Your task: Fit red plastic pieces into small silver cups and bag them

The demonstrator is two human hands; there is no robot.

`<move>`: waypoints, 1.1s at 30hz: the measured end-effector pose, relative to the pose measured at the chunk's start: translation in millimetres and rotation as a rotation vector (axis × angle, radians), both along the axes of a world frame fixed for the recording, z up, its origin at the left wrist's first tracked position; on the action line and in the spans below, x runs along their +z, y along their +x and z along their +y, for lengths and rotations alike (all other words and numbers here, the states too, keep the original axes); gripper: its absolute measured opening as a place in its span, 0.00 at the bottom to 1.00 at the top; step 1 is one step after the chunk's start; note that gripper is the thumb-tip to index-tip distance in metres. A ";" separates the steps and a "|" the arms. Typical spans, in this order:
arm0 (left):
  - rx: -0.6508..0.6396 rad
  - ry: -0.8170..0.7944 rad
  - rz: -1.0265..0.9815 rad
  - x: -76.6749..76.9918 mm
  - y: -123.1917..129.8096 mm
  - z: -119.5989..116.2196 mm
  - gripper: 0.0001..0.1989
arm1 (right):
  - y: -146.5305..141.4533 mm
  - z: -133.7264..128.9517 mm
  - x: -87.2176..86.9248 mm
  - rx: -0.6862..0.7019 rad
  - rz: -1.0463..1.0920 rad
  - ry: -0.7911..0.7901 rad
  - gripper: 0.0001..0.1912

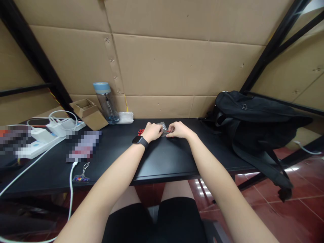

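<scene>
A small clear plastic bag (164,128) lies between my two hands on the black table. My left hand (153,131), with a black watch on its wrist, has its fingers closed at the bag's left side. Several small red pieces (141,132) lie beside that hand, partly covered by it; their kind is too small to make out. Pinched together at the bag's right side are the fingers of my right hand (177,130), with a bit of red showing at the fingertips.
At the back left stand a blue-lidded water bottle (106,103), an open cardboard box (89,114) and a white packet (126,117). A power strip (40,143) with cables and a blurred phone (84,146) lie left. A black bag (255,118) fills the right end.
</scene>
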State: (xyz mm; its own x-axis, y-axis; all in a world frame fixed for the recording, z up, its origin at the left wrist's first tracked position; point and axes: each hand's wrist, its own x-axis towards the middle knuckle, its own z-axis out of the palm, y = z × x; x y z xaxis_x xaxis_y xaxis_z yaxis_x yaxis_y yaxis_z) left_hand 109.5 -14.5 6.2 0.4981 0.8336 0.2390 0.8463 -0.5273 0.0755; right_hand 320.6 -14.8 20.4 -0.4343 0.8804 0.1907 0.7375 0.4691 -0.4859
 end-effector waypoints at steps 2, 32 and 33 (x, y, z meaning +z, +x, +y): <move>0.011 0.025 0.022 1.1 1.0 -1.0 0.11 | -2.7 0.1 -2.1 -0.015 0.007 0.024 0.14; -0.068 -0.157 -0.015 -10.3 -11.7 12.8 0.19 | -29.1 6.6 -20.2 0.011 -0.055 0.265 0.08; -0.064 -0.161 -0.018 -10.4 -11.8 13.1 0.19 | -31.2 7.3 -22.1 0.010 -0.031 0.273 0.08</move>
State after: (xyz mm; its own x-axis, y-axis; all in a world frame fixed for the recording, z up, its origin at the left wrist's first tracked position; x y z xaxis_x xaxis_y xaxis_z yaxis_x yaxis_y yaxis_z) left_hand 97.7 -1.4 -4.2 0.5480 0.8286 0.1143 0.8093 -0.5598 0.1779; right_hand 289.4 -7.6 -1.7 -0.4519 0.7939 0.4069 0.7447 0.5868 -0.3179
